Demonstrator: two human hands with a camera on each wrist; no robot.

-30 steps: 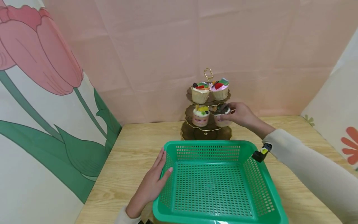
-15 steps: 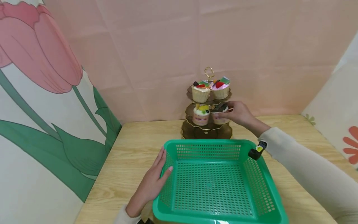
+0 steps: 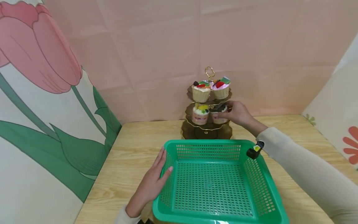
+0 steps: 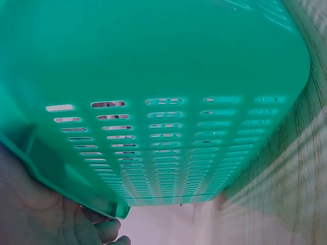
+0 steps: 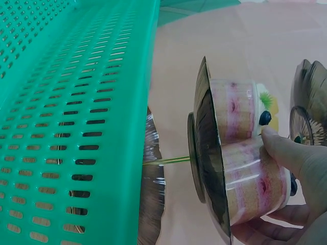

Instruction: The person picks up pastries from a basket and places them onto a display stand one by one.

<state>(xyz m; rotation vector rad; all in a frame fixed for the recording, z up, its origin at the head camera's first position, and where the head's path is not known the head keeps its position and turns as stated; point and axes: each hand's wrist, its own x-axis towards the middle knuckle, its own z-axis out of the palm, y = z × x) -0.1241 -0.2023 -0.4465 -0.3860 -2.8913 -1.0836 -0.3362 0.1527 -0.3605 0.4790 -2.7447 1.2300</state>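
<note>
My right hand holds a cake cup with a dark topping, thumb on one side and fingers on the other. That cup stands on the middle tier of a brown tiered cake stand with gold edges. In the right wrist view, pink and tan layers show through the cup's clear wall, its base against the tier. Beside it sits a second cake cup topped with yellow fruit. My left hand rests on the left rim of a green plastic basket, fingers straight, thumb over the inner side.
Two cupcakes with fruit toppings sit on the stand's top tier, under a gold ring handle. The basket stands on the wooden table in front of the stand. Behind the table hangs a pink cloth.
The right hand and the dark-topped cup have shifted slightly left, closer to the yellow-topped cup and down onto the tier. The left hand stays on the basket rim.
</note>
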